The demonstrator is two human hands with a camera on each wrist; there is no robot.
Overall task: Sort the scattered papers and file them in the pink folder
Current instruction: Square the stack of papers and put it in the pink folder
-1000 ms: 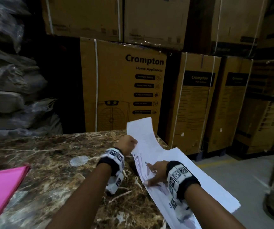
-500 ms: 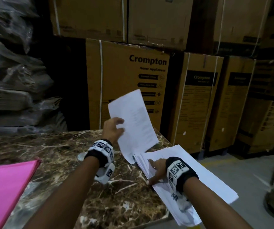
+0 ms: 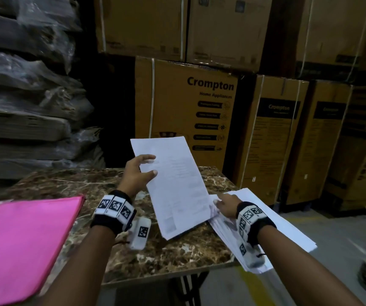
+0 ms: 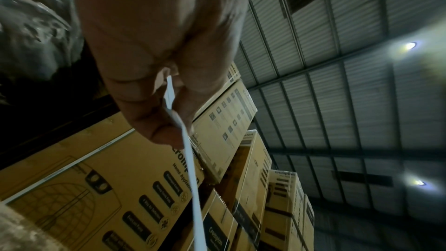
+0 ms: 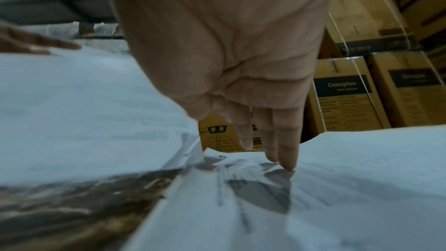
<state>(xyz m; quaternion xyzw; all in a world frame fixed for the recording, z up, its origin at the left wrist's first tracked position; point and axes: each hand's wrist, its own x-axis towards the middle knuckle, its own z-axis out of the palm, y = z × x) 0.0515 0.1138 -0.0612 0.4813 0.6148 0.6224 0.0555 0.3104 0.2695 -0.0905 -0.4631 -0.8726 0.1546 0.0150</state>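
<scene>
The left hand (image 3: pixel 136 173) holds one sheet of paper (image 3: pixel 177 184) lifted over the worktop (image 3: pixel 67 184); its grip is closed on the sheet's left edge, thumb on the front and fingers behind, and the left wrist view shows the edge pinched between them. The right hand (image 3: pixel 226 206) lies on the paper stack (image 3: pixel 288 224) with straight fingers (image 5: pixel 287 152) pressing down; it grasps nothing. The pink folder (image 3: pixel 23 239) lies shut at the left side of the worktop, well apart from the stack.

The biggest danger, I think, is the stack itself. It sits at the right corner of the worktop and a good part of it hangs over the edge above the floor. Only the pressing right hand seems to keep it there. If this hand lifts or slides, the loose sheets may tip and fall down, and they would scatter again.

The lifted sheet is held at one edge only, so it bends and its lower corner hangs near the stack. If it is swung fast toward the folder, it may fold, slip from the pinch, or drag the top sheets with it.

The folder is closed, and both hands are busy. To open it, one hand must let go of something, and that is the moment when papers can escape.
</scene>
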